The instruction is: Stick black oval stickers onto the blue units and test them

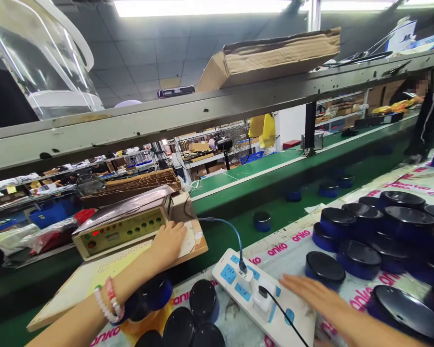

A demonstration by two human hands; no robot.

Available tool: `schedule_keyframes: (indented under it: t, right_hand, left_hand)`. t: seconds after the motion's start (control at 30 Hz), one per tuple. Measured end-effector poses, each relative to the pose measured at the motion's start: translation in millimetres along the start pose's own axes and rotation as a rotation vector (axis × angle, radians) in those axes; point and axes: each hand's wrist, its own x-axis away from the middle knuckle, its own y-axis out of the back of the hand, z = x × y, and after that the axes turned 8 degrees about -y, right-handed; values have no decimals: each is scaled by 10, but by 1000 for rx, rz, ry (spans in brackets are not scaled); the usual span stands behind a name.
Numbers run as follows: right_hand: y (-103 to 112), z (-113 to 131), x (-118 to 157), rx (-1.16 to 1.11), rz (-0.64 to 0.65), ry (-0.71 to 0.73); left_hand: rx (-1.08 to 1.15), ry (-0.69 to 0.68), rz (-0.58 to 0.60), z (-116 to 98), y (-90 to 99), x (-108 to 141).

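My left hand (170, 243), with a beaded bracelet (109, 300) on the wrist, rests at the right front corner of a box-shaped electronic device (125, 226). Its fingers lie against that corner, partly hidden from me, and no held object shows. The device has a lit red display and a row of green sockets or knobs; it sits on a wooden board (68, 300). My right hand (307, 295) is open, fingers stretched out, just right of a white power strip (226, 294). Two white plugs, a blue cable (235, 229) and a black cable (291, 324) are on the strip.
Several dark blue round parts with black tops (359, 258) cover the right side; more (202, 296) lie below. Others ride on the green conveyor (262, 221). A metal shelf beam (202, 113) crosses above, bearing a cardboard box (275, 60). A person (425, 113) stands far right.
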Motion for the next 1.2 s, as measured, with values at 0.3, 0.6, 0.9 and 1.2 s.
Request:
schedule_keyframes:
  t: [0.3, 0.6, 0.9, 1.2]
  right_hand:
    - [143, 971, -878, -159, 35, 15]
    - [-59, 918, -882, -226, 22, 50]
    - [-96, 941, -882, -266, -28, 61]
    - [-16, 1033, -852, -258, 21, 69]
  left_hand:
    - [156, -365, -201, -434, 273, -336]
    - [275, -452, 134, -708, 119, -883]
    - [271, -252, -151, -634, 234, -892]
    - [200, -181, -342, 87, 480, -303]
